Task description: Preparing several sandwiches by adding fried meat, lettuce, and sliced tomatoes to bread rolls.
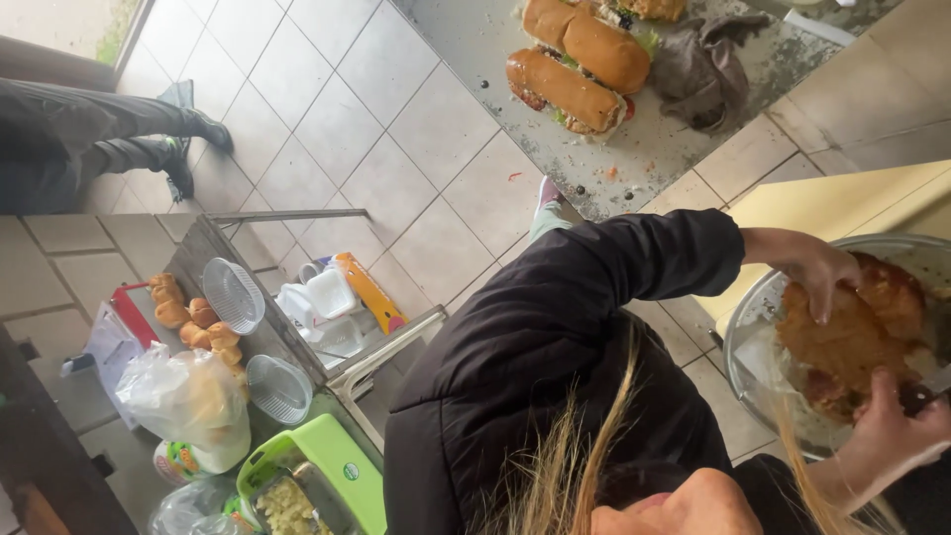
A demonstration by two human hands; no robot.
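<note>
While apparently picking through fried cutlets (pixel 842 342) in bowl (pixel 758 307): left hand (pixel 822 272) spread flat on one, right hand (pixel 892 426) curled at rim, grip unclear; next, probably pinch and lift.

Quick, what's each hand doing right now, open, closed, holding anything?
Left hand: open, fingers resting on the fried cutlet.
Right hand: curled at the metal bowl rim; grip cannot be told.

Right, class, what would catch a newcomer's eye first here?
The metal bowl of breaded cutlets at the right, with one hand resting on a cutlet. Next, the big filled sandwiches on the speckled counter at the top, and bread rolls at the left.
</note>
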